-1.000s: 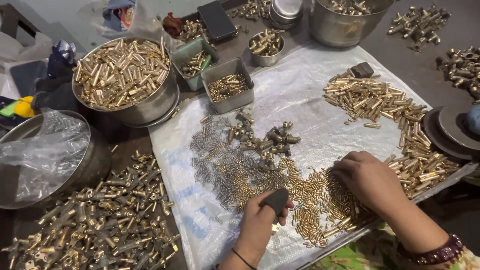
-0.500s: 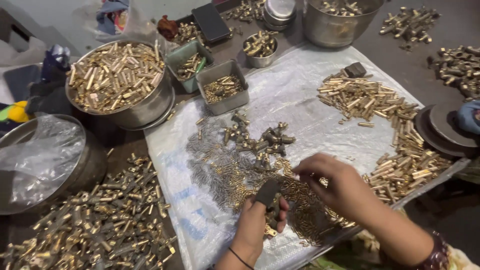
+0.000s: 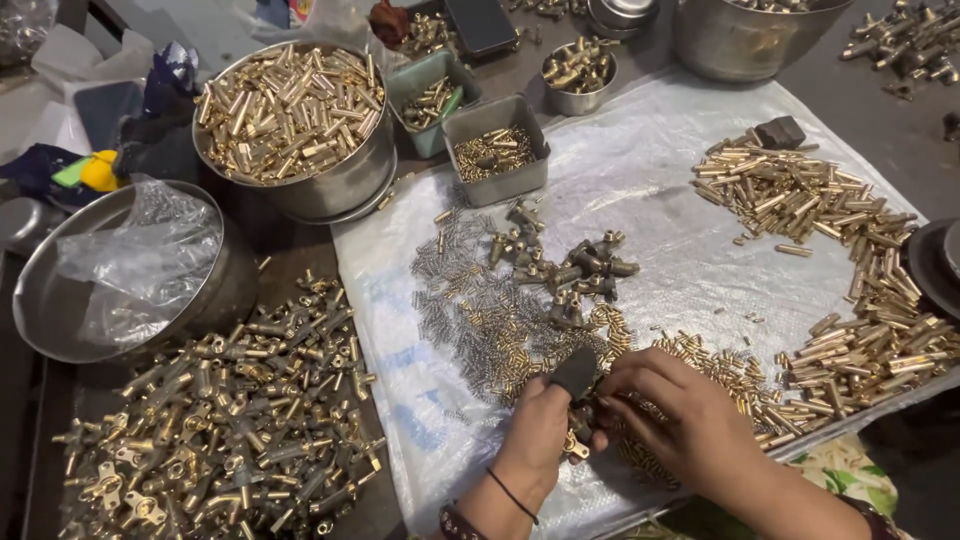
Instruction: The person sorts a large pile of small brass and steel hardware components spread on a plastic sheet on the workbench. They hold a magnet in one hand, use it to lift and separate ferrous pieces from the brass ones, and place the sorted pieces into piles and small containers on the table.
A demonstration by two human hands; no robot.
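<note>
My left hand (image 3: 540, 425) grips a small brass fitting (image 3: 578, 440) low over the white plastic sheet (image 3: 640, 180); a dark cover sits on its thumb (image 3: 575, 372). My right hand (image 3: 690, 420) meets it from the right, fingertips pinched at the same fitting. Both hands hover over a spread of small brass pieces (image 3: 500, 330). A cluster of darker brass fittings (image 3: 575, 262) lies just beyond them.
A steel bowl of brass tubes (image 3: 295, 110) and a bowl lined with plastic (image 3: 130, 270) stand at left. Brass valve bodies (image 3: 220, 430) are heaped at lower left. Small grey trays (image 3: 497, 150) sit behind. Brass tubes (image 3: 850, 280) curve along the right.
My right hand has moved left from the pile of small brass pieces to meet my left hand at the fitting. The view has shifted a little.
</note>
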